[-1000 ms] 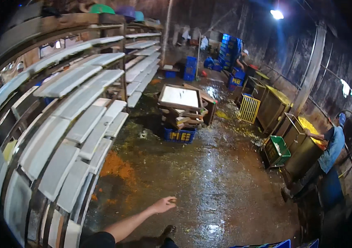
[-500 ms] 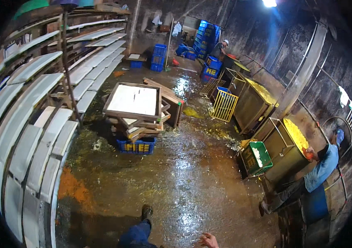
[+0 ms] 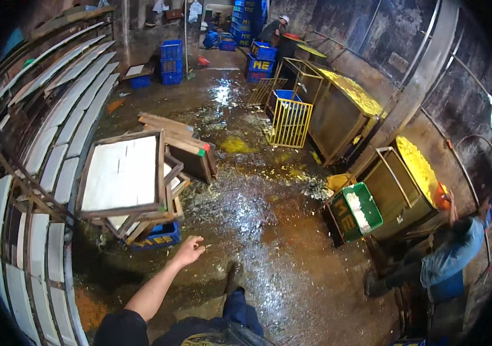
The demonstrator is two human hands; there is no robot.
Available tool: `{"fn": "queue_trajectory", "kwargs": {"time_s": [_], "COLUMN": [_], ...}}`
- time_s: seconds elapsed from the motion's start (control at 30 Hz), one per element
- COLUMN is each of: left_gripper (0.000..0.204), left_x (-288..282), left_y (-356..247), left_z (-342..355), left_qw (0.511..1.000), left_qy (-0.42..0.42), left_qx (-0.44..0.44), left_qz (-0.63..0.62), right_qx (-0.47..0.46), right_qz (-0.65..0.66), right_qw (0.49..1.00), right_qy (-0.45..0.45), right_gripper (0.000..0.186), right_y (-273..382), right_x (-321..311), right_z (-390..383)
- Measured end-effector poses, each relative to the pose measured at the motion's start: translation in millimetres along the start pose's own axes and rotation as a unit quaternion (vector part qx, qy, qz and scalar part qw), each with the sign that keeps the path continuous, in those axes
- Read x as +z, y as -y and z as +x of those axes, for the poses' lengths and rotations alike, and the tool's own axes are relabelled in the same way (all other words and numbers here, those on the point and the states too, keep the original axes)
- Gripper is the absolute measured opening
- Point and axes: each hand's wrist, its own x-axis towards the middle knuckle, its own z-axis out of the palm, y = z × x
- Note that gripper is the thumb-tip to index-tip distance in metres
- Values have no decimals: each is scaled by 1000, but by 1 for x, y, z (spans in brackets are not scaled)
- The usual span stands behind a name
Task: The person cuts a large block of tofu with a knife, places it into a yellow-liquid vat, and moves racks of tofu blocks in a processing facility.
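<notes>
My left hand (image 3: 189, 252) reaches out in front of me above the wet floor, bare and with its fingers loosely apart. Nothing is in it. Closest to it is a blue crate (image 3: 159, 235), which carries a leaning stack of wooden frames (image 3: 172, 181). A shallow wooden-framed tray (image 3: 122, 173) with a white sheet tops that stack. My right hand is out of the picture. One of my shoes shows below, mid-step on the floor.
Racks of long pale trays (image 3: 55, 144) line the left side. To the right stand large vats (image 3: 338, 109) with yellow contents, a yellow barred rack (image 3: 292, 124) and a green crate (image 3: 361, 212). A person in blue (image 3: 453, 251) bends over the nearer vat; another works far back.
The view has moved forward, so the frame stack and crates look nearer. My left arm has come into view, while my right hand has dropped out of it.
</notes>
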Motion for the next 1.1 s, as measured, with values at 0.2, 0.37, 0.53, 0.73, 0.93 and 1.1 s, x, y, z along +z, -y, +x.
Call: {"fn": "queue_trajectory", "kwargs": {"time_s": [0.2,0.37,0.53,0.73,0.93,1.1], "left_gripper": [54,58,65,49,54,51], "left_x": [12,26,1,19,-99,-176], "left_y": [38,116,178,162,18,19], "left_z": [118,124,158,467,865,1056], "left_qw": [976,917,775,887,984,972], "left_qy": [61,37,71,-18,-126,-207], "left_qx": [-201,-397,-624,-455,-115,-96], "left_qz": [60,-1,-74,-76,-53,-58], "right_qx": [-11,-358,-338,-241,-196,-241], "right_qz": [-52,-260,-265,-311,-334,-373], "right_qw": [997,892,898,905,910,878], "right_qy": [60,95,95,161,145,175], "right_gripper": [20,48,46,32,32,32], "right_y": [285,621,900,1045,1242,1439], "right_x": [42,148,264,283,403,532], "right_z": [109,164,80,211,257,301]}}
